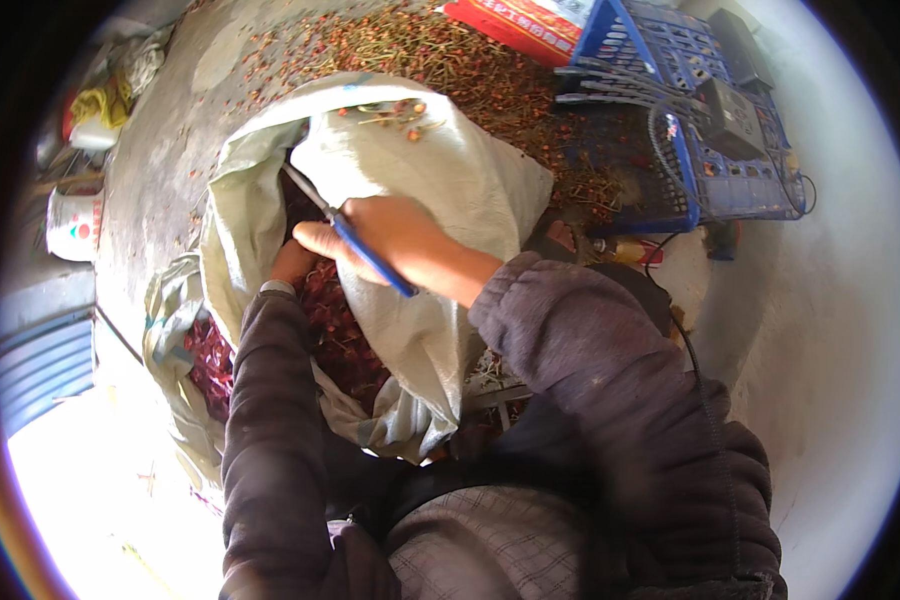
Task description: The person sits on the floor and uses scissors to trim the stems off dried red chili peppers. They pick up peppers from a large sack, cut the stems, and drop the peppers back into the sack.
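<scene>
My right hand (390, 229) grips a blue-handled tool (371, 255), apparently scissors or snips. Its metal blade points away to the upper left, over the mouth of a large white woven sack (412, 157). Just beneath it, my left hand (294, 259) reaches into that opening; its fingers are mostly hidden, so what they touch cannot be told. Dark red dried pods (341, 330), which look like chillies, lie inside the sack. A few stems with orange caps (412, 124) rest on the sack's folded upper side.
Cut stems (450, 64) cover the floor beyond the sack. A blue plastic crate (615, 45) holding metal rods (607, 86) stands at the right, with a cable (690, 337) running towards me. Another sack of red pods (210, 367) is at left, near a white bucket (75, 225).
</scene>
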{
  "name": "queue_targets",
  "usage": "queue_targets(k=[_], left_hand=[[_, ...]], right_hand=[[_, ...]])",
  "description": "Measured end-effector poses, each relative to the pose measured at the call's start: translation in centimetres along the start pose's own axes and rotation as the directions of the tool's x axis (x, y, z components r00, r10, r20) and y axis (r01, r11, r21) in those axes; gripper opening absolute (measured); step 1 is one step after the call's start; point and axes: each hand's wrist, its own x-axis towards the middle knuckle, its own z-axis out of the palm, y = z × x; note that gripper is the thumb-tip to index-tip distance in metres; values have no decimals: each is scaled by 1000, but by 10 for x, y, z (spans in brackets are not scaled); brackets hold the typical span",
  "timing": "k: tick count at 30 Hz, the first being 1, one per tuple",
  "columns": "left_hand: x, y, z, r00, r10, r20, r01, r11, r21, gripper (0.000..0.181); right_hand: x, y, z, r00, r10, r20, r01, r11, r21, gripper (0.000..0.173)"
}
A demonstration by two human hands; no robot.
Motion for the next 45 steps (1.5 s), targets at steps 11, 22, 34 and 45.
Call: queue_targets(k=[11, 22, 34, 45], left_hand=[[-125, 110, -54, 992, -19, -122, 5, 993, -114, 51], [-135, 116, -63, 967, -180, -180, -4, 696, -718, 40], [-126, 129, -63, 947, -156, -282, -116, 653, -748, 29], [-109, 145, -64, 581, 403, -707, -247, 915, 318, 31]], right_hand=[[7, -4, -3, 967, 154, 204, -138, 986, -90, 87], [-7, -15, 3, 998, -64, 15, 65, 965, -252, 72], [-13, -29, 24, 965, -264, -8, 228, 850, -475, 70], [-14, -31, 24, 970, -243, -6, 210, 849, -485, 54]])
